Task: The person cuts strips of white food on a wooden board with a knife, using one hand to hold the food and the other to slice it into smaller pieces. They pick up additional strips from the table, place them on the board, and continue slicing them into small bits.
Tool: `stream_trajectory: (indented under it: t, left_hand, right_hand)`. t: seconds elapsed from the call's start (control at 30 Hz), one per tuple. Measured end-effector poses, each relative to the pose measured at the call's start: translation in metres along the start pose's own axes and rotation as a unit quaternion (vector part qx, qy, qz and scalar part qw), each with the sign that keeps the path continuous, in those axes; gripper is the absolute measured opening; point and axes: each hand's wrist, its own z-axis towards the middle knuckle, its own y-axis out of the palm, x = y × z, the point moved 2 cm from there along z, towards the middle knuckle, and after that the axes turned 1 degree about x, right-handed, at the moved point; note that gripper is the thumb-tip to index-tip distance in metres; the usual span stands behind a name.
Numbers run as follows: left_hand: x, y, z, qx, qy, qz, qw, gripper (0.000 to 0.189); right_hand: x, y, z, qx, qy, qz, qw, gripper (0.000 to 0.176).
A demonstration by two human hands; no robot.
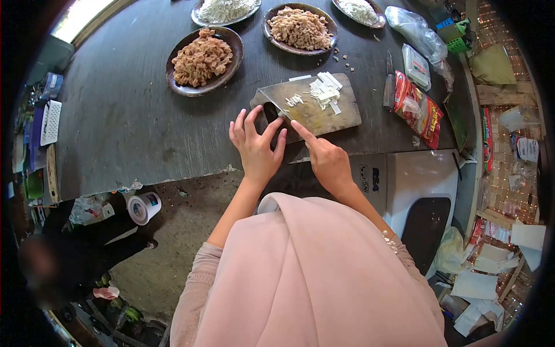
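Observation:
A wooden cutting board point(332, 113) lies on the dark table point(127, 115) with white strips point(325, 91) cut on it and a small pile of finer pieces point(295, 100). My right hand point(326, 161) is closed on a knife handle, index finger stretched forward; the wide blade point(270, 98) rests over the board's left end. My left hand point(255, 144) is spread flat, fingertips at the board's near left corner, holding nothing.
Two dark plates of brown pieces point(202, 58) point(299, 27) and two of white shreds point(225, 8) point(359, 10) stand behind the board. A second knife point(388, 87), red packets point(417, 107) and a plastic bag point(416, 29) lie right. A person in dark clothes point(69, 248) crouches lower left.

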Motion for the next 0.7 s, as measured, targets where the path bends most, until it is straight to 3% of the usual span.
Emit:
stream_trajectory:
  t: [0.53,0.7]
  left_hand:
    - [0.001,-0.002,-0.002,0.016,-0.001,-0.013,1.0,0.021]
    - [-0.004,0.0,-0.006,0.033,-0.011,0.003,0.999,0.021]
  right_hand:
    - [-0.002,-0.009,-0.004,0.023,0.012,0.054,0.998,0.064]
    - [0.0,-0.006,-0.009,-0.008,0.023,0.047,0.999,0.066]
